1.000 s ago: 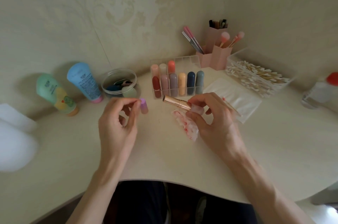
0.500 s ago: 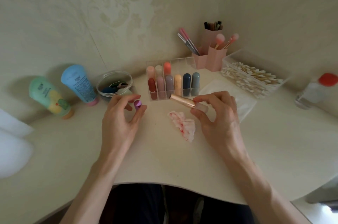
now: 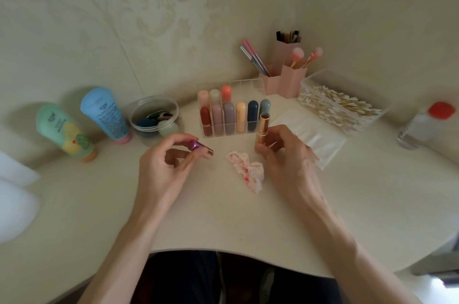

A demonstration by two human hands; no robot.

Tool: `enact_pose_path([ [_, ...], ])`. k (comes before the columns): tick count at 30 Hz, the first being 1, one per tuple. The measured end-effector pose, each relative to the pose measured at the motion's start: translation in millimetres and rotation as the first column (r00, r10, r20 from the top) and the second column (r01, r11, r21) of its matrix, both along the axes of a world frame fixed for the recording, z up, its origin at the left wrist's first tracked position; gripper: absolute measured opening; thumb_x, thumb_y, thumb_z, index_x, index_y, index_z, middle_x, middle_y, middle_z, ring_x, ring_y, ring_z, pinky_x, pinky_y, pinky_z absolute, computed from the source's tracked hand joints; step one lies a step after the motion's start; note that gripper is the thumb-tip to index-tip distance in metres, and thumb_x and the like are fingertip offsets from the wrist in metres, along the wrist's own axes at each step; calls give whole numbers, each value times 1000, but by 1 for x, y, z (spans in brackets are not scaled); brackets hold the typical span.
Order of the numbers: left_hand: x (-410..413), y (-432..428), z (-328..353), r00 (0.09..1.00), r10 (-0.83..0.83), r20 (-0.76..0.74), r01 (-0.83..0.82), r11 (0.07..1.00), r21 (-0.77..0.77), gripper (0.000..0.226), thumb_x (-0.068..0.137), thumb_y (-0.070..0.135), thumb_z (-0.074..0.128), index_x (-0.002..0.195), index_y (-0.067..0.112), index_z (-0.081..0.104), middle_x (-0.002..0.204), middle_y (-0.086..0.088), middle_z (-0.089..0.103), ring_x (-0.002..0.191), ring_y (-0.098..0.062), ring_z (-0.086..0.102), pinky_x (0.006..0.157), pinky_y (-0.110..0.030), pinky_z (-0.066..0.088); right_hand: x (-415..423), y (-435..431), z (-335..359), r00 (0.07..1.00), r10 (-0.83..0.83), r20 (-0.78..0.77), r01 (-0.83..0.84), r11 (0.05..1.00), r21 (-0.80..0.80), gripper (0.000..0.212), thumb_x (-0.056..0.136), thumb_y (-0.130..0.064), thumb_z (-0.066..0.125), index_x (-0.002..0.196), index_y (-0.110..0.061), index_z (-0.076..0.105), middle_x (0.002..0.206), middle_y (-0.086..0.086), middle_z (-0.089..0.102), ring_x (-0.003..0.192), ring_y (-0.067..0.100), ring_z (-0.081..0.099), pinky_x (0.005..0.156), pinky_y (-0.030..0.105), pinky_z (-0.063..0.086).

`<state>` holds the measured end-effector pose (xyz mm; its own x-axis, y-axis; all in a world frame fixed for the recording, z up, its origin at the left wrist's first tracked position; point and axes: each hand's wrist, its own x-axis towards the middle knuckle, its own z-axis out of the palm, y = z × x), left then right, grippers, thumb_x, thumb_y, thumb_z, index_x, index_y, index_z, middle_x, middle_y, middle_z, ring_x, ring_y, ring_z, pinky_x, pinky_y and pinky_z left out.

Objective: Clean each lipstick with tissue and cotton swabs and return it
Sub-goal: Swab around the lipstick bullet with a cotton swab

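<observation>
desk (image 3: 372, 204), pale and curved, carries everything. clear organiser (image 3: 248, 83) stands at the back with capped lipsticks in its front row and free compartments behind. to its right sit a clear box of cotton swabs (image 3: 340, 105) and a flat tissue pack (image 3: 320, 141). between the hands lies a crumpled tissue (image 3: 248, 169), blotched red and touching neither hand.

the uncapped lipstick (image 3: 262, 130), a rose-gold tube, is held upright just in front of the organiser's right end, clear of the desk. it looks light, stiff and glossy, so likely slippery. the metal barrel is the place to hold it, low down, since the soft bullet at the top would probably smear or snap under a finger. the right hand (image 3: 288, 154) does just that, with fingers and thumb curled round the lower half. a thin stick shows among those fingers, perhaps a swab, though i cannot tell.

its purple cap (image 3: 195, 145) is smaller and hollow, a thing for the fingertips. the left hand (image 3: 164, 169) pinches it between thumb and forefinger, with the other fingers loosely bent beneath, well apart from the tube. recapping looks like the step in hand.
</observation>
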<state>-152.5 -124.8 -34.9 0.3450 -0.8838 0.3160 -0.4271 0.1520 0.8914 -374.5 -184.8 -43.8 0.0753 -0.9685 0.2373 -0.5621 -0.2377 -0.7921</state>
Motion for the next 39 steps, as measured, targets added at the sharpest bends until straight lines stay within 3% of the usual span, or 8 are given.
enact_pose_path([
  [9,0,3,2,996,-62,-61,62,998,-5,27,77,37,81,95,18,71,91,8,77,65,-20,73,65,-33,55,-9,6,1,999,-10,-38,10,1000,-8,37,91,-11,73,122,-29,69,105,-12,67,96,8,60,82,21,48],
  [11,1,2,1,993,-79,-93,79,997,-4,25,81,28,82,98,14,71,94,3,78,65,-23,74,67,-32,57,-17,4,-1,980,-137,-144,125,988,-87,43,85,-1,69,123,-22,71,107,-2,69,101,20,59,86,34,49],
  [17,-4,7,2,948,-225,-225,222,974,-39,38,85,14,76,123,11,71,90,-6,79,64,-27,73,76,-26,58,-38,-5,-7,791,-433,-433,402,900,-166,18,98,-27,68,109,-13,72,112,16,63,107,39,50,85,43,32],
  [21,-6,7,0,951,-250,-181,255,967,2,21,87,16,75,107,12,76,93,-5,80,64,-28,73,77,-39,56,-40,-8,-9,789,-441,-427,425,894,-140,18,101,-27,65,106,-11,72,110,17,63,106,39,49,86,44,33],
  [24,-6,7,3,944,-221,-246,231,973,13,14,88,19,73,95,6,72,90,-9,79,58,-27,70,65,-26,52,-39,-7,-6,853,-442,-277,382,891,-245,8,101,-19,65,104,-11,67,106,14,66,100,39,53,83,44,35],
  [28,-7,11,10,912,-167,-374,205,976,66,22,90,34,67,92,13,74,87,-9,78,53,-24,63,53,-19,39,-25,8,15,990,-26,136,73,934,-350,9,102,-4,62,104,-12,65,84,-11,68,79,7,65,69,19,46],
  [32,-7,12,13,899,-120,-421,193,972,134,19,87,45,65,85,31,78,89,-4,78,54,-20,61,52,-25,32,0,24,11,954,300,19,-267,874,-405,9,100,-15,68,104,-12,76,88,-7,74,78,5,69,72,10,46],
  [39,-7,11,9,904,-130,-408,201,970,136,25,89,39,66,95,20,81,86,-8,77,53,-20,60,52,-17,37,8,24,2,937,334,-104,-343,813,-470,8,103,-16,69,105,-11,75,91,-22,58,73,-6,48,67,23,50],
])
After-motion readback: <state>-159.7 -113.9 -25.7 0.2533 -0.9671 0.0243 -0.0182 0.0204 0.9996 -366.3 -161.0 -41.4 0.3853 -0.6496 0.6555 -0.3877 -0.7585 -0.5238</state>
